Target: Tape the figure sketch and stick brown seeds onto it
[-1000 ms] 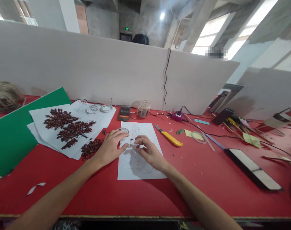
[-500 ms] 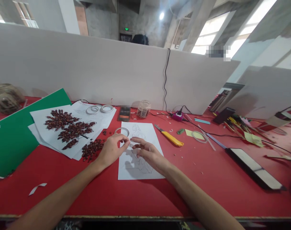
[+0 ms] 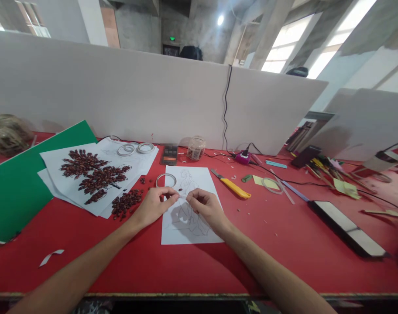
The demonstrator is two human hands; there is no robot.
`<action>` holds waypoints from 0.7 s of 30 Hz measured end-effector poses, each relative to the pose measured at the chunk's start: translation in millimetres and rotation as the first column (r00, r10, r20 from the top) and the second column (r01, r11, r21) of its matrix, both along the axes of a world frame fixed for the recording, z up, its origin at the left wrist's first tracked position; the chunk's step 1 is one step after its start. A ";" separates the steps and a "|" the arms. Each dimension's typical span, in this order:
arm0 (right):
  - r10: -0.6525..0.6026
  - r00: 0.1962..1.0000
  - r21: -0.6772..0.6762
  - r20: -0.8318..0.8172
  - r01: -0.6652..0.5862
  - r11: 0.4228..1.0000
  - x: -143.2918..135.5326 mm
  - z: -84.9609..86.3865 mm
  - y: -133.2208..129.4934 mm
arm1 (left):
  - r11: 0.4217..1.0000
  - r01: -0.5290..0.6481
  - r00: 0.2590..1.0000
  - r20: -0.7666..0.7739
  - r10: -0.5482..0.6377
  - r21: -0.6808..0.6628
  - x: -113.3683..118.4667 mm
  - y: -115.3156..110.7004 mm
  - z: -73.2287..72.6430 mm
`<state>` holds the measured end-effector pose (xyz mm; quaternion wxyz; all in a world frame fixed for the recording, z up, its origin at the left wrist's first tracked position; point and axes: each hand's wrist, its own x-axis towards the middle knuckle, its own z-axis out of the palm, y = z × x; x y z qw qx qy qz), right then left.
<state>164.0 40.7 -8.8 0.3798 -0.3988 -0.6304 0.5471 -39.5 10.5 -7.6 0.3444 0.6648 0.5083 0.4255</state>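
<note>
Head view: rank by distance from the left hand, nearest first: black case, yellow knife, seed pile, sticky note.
From the left hand:
1. Seed pile, just left
2. Yellow knife, right, past the drawing
3. Sticky note, farther right
4. Black case, far right

A craft workshop, in a large room of raw concrete: beyond the hands (image 3: 208, 210), over a pale partition (image 3: 136, 87), rise bare walls (image 3: 138, 32), tall windows (image 3: 284, 48) and a green exit sign (image 3: 172, 39). The red counter (image 3: 136, 266) under the hands is a workbench, with a line drawing (image 3: 173, 229) beneath them, dark seeds (image 3: 126, 203) and a seed picture (image 3: 102, 178) to their left, a jar (image 3: 196, 148) and tape rolls (image 3: 145, 148) past them, and a yellow cutter (image 3: 235, 188), scraps (image 3: 345, 189) and a power socket (image 3: 243, 157) to their right
</note>
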 end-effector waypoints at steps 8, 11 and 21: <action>0.167 0.985 -0.420 0.036 -0.137 0.897 17.8 7.2 -13.0 | 0.948 0.284 0.900 -0.380 -0.214 0.140 -22.1 -20.8 -18.9; 0.255 0.961 -0.470 0.104 -0.178 0.864 17.4 14.6 -11.1 | 0.918 0.358 0.835 -0.498 -0.234 0.169 -29.6 -22.5 -25.4; 0.388 0.881 -0.512 0.270 -0.210 0.833 14.6 28.5 -6.5 | 0.919 0.343 0.832 -0.517 -0.203 0.191 -29.0 -20.9 -21.4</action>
